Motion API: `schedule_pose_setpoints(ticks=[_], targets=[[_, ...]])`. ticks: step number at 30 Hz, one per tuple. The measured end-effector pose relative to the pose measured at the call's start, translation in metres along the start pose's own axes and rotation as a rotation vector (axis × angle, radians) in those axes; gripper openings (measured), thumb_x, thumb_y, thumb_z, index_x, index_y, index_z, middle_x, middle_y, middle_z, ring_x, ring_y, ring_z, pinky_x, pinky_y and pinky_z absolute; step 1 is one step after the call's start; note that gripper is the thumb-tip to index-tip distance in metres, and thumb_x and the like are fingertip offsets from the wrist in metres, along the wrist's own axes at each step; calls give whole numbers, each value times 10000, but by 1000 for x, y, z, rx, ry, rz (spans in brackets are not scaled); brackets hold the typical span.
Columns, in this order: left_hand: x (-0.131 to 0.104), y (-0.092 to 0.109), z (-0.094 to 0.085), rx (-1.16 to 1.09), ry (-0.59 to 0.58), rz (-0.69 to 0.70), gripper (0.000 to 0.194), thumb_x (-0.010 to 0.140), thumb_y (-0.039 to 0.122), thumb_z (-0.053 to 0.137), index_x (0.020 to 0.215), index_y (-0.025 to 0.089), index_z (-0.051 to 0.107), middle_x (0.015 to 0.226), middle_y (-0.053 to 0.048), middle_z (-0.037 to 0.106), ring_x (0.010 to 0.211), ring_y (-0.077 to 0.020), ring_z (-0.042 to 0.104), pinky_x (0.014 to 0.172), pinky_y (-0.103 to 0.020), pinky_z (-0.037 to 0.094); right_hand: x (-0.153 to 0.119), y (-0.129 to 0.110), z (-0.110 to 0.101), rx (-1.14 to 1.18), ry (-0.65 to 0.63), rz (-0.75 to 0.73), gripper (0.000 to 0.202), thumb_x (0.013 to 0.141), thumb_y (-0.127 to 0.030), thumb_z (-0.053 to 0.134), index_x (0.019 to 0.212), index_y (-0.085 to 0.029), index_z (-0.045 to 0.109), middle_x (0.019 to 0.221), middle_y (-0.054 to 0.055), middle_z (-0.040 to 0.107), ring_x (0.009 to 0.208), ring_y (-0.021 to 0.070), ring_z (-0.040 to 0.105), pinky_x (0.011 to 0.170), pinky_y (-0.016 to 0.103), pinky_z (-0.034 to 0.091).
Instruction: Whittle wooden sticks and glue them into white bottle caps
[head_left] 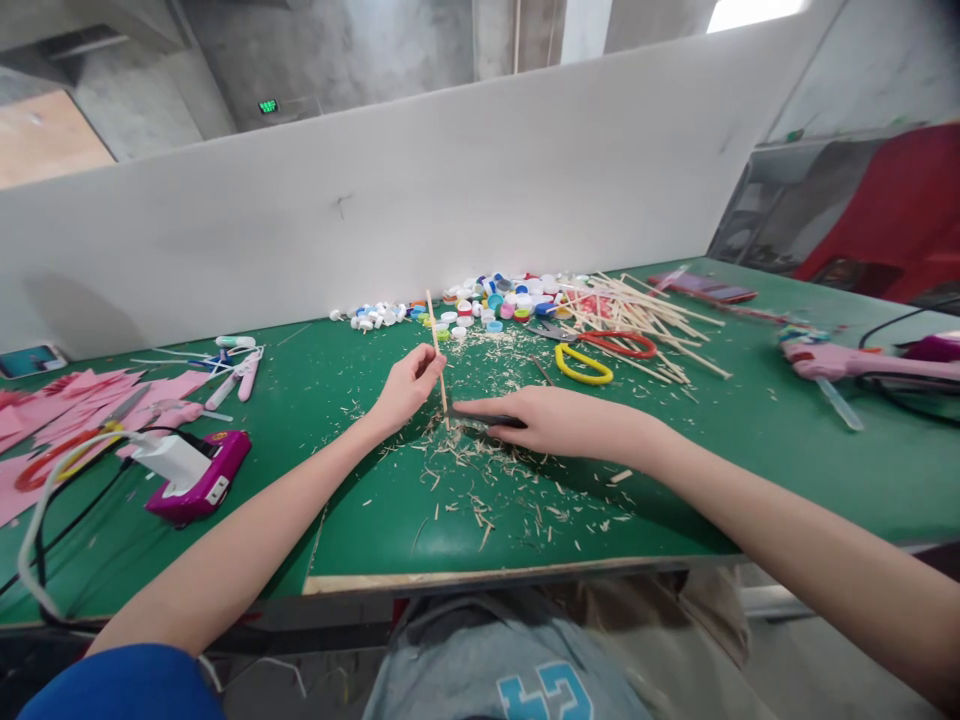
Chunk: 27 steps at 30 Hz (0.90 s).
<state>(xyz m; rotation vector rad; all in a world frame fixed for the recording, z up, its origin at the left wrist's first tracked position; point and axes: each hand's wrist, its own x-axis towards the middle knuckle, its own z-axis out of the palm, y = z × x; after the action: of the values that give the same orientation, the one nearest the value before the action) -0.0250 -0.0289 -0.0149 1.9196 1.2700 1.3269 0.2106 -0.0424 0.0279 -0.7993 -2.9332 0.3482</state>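
Observation:
My left hand (407, 388) pinches a thin wooden stick (432, 315), which stands nearly upright with its lower end close to the green tabletop (360, 540). In my right hand (547, 422) is a dark-handled knife (487, 417), its tip against the lower part of the stick. The forefinger lies stretched along the knife. Pale wood shavings (480, 485) are scattered under and around both hands. Just beyond the right hand lie scissors (583, 364) with one yellow and one red handle loop.
Coloured bottle caps (495, 300) and a pile of wooden sticks (652, 320) lie along the white partition (420, 200). Pink paper (90, 400), a purple power strip (217, 485) with cables and a phone (30, 361) are at left. A pink glue gun (840, 360) lies at right.

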Motion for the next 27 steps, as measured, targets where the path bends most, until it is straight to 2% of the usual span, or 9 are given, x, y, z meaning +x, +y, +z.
schedule_pose_setpoints(ticks=[4, 7, 11, 17, 27], targets=[[0, -1, 0, 17, 8, 3, 263, 927, 410, 497, 783, 193, 463, 636, 40, 414, 568, -89, 380, 554, -248, 320, 2, 5, 0, -36, 131, -1, 508, 977, -399, 355, 1484, -395, 356, 1090, 20, 709, 744, 151, 608, 661, 283, 430], [1, -3, 0, 29, 14, 5, 262, 927, 411, 492, 785, 192, 467, 647, 38, 417, 573, -88, 378, 552, -247, 319, 4, 6, -1, -58, 164, -22, 500, 975, -386, 354, 1475, -389, 378, 1166, 14, 694, 787, 158, 618, 683, 292, 436], [1, -2, 0, 38, 19, 8, 263, 924, 397, 500, 766, 192, 452, 659, 35, 416, 589, -89, 377, 558, -249, 322, 7, 9, 3, -98, 171, -32, 502, 975, -371, 348, 1476, -375, 383, 1139, 24, 699, 789, 164, 619, 660, 291, 426], [1, -1, 0, 38, 17, 1, 272, 924, 393, 500, 751, 195, 431, 654, 37, 406, 582, -89, 365, 551, -256, 306, 14, 10, 7, -70, 152, -27, 503, 981, -458, 333, 1476, -380, 380, 1030, 31, 708, 754, 165, 601, 646, 288, 410], [1, 1, 0, 43, 11, -1, 265, 924, 387, 497, 754, 194, 434, 658, 30, 432, 583, -90, 382, 555, -254, 316, 13, 9, -3, -20, 77, -10, 529, 958, -400, 381, 1486, -368, 367, 852, 21, 684, 567, 111, 502, 576, 256, 372]])
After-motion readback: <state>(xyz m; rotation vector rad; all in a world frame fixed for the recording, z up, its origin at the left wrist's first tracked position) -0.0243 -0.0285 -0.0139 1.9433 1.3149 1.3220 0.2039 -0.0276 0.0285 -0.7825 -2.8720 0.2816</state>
